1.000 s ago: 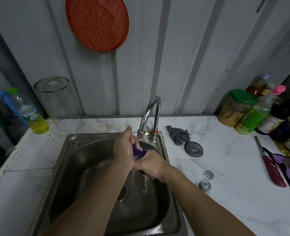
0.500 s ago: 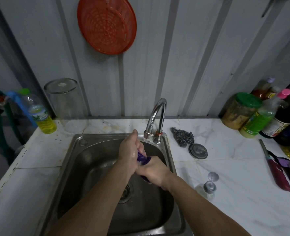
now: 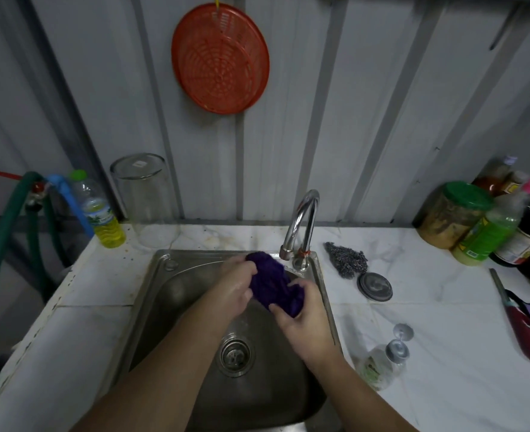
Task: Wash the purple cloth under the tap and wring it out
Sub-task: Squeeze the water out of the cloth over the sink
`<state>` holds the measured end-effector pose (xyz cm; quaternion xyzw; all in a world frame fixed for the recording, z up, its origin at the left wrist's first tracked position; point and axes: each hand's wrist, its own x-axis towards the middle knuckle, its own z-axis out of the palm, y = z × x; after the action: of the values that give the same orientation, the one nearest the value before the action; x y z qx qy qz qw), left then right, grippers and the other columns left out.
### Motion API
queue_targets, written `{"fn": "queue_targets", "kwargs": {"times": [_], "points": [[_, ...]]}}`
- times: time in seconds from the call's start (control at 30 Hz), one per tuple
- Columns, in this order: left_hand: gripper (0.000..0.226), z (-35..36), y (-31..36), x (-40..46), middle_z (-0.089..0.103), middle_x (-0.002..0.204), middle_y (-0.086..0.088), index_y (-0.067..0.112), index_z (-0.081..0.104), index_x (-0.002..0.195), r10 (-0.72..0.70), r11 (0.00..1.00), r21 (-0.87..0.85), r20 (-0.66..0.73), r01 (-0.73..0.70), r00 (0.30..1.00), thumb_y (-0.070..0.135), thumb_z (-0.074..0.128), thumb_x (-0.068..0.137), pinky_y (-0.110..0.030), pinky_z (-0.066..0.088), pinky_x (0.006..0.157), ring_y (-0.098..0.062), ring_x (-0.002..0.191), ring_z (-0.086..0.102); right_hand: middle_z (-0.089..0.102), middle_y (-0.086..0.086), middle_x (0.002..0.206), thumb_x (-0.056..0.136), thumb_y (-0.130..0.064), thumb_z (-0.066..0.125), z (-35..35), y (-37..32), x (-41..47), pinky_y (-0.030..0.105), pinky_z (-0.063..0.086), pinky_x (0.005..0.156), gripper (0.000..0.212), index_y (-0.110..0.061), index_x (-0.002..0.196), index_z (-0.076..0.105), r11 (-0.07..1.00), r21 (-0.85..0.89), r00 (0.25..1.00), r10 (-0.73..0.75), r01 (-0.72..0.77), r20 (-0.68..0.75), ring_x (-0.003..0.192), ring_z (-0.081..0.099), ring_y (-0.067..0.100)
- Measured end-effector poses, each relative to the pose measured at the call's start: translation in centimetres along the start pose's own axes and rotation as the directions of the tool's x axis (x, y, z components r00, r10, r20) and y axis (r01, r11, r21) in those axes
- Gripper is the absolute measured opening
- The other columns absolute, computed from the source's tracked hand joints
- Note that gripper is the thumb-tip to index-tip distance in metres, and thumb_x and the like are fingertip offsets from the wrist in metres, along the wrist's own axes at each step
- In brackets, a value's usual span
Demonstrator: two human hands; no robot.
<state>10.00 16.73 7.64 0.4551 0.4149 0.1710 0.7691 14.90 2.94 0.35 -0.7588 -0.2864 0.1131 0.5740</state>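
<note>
Over the steel sink set in the white marble bench, below the chrome tap: purple cloth bunched and wet-looking, gripped by left hand and right hand, one at each end. Probably mid-wash or early wringing; water stream not discernible. Final squeeze apparently left.

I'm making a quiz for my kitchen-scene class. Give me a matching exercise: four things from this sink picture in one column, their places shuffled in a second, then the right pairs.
Things:
1. purple cloth
2. orange strainer
3. steel wool scrubber
4. yellow liquid bottle

Places:
A. hanging on the wall
B. counter, right of the tap
C. gripped by both hands over the sink
D. counter's back left corner

Pairs: 1-C, 2-A, 3-B, 4-D
</note>
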Motion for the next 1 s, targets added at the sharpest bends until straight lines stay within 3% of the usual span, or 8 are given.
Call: {"fn": "queue_targets", "kwargs": {"times": [0.1,0.23,0.37,0.47,0.6,0.77,0.87,1.0], "points": [[0.028,-0.1,0.3,-0.4,0.067,0.092,-0.024,-0.002,0.066,0.107,0.082,0.997,0.014,0.004,-0.082,0.997,-0.014,0.046,0.093,-0.047,0.055,0.081,-0.035,0.085,0.065,0.052,-0.004,0.118,0.071,-0.04,0.078,-0.1,-0.5,-1.6,0.008,0.045,0.083,0.04,-0.035,0.103,0.054,0.971,-0.119,0.977,-0.197,0.206,0.082,0.108,0.054,0.0],[0.021,-1.5,0.4,-0.9,0.071,0.102,-0.021,0.002,0.067,0.106,0.155,0.987,0.018,0.075,-0.157,0.985,-0.01,0.056,0.094,-0.048,0.058,0.09,-0.036,0.095,0.069,0.068,0.003,0.101,0.08,-0.048,0.073,-0.3,-1.6,-2.1,0.012,0.05,0.077,0.023,-0.027,0.076,0.064,0.983,0.182,0.999,-0.045,0.04,0.02,0.092,0.066,0.0],[0.028,-2.8,0.7,-1.6,0.073,0.095,-0.018,0.002,0.07,0.105,0.207,0.978,-0.091,0.267,-0.189,0.941,-0.016,0.051,0.094,-0.039,0.058,0.084,-0.029,0.088,0.07,0.075,-0.011,0.098,0.091,-0.021,0.075,-0.2,-3.4,-0.3,0.023,0.058,0.08,0.024,-0.02,0.111,0.062,0.942,0.321,0.992,0.064,-0.096,0.111,0.095,0.071,0.007],[0.027,-3.3,0.9,-1.9,0.075,0.105,-0.016,0.007,0.071,0.113,0.224,0.974,-0.051,0.253,-0.219,0.941,-0.009,0.058,0.094,-0.035,0.06,0.084,-0.024,0.091,0.073,0.08,-0.008,0.096,0.094,-0.013,0.071,-0.2,-4.2,0.3,0.018,0.057,0.072,0.016,-0.018,0.108,0.068,0.923,0.344,0.975,0.11,-0.172,0.193,0.09,0.075,0.011],[0.03,-4.3,0.6,-1.7,0.075,0.116,-0.019,0.003,0.066,0.129,0.166,0.984,-0.103,0.224,-0.146,0.96,0.006,0.057,0.1,-0.041,0.061,0.087,-0.027,0.1,0.074,0.078,0.016,0.105,0.099,-0.018,0.063,-0.2,-4.9,0.2,0.04,0.063,0.08,0.018,-0.008,0.111,0.072,0.79,0.539,0.956,0.229,-0.294,0.186,0.097,0.075,0.032],[0.039,-5.7,-0.8,-3.0,0.079,0.114,-0.008,0.012,0.072,0.122,-0.087,0.988,0.149,0.43,0.025,0.899,0.039,0.068,0.093,-0.04,0.06,0.083,-0.023,0.104,0.075,0.079,0.011,0.1,0.103,-0.022,0.057,0.1,-5.6,0.0,0.04,0.061,0.08,0.017,-0.015,0.112,0.07,0.828,0.502,0.969,0.221,-0.248,0.114,0.09,0.074,0.026],[0.038,-6.4,-1.9,-3.3,0.082,0.103,-0.008,0.009,0.07,0.118,-0.1,0.954,0.301,0.356,-0.013,0.929,0.023,0.079,0.084,-0.045,0.06,0.087,-0.026,0.098,0.077,0.078,0.014,0.104,0.102,-0.025,0.059,-0.1,-5.3,-0.8,0.042,0.062,0.079,0.021,-0.013,0.117,0.068,0.83,0.476,0.956,0.267,-0.29,0.117,0.092,0.074,0.029],[0.023,-6.5,-3.0,-4.4,0.082,0.094,-0.008,0.011,0.068,0.115,-0.06,0.992,0.121,0.291,0.025,0.955,0.003,0.066,0.094,-0.039,0.064,0.065,-0.026,0.088,0.079,0.076,0.014,0.113,0.086,-0.027,0.075,-2.3,-5.7,-2.5,0.047,0.06,0.089,0.045,-0.011,0.126,0.063,0.8,0.363,0.862,0.349,-0.478,0.368,0.103,0.073,0.032]]}}
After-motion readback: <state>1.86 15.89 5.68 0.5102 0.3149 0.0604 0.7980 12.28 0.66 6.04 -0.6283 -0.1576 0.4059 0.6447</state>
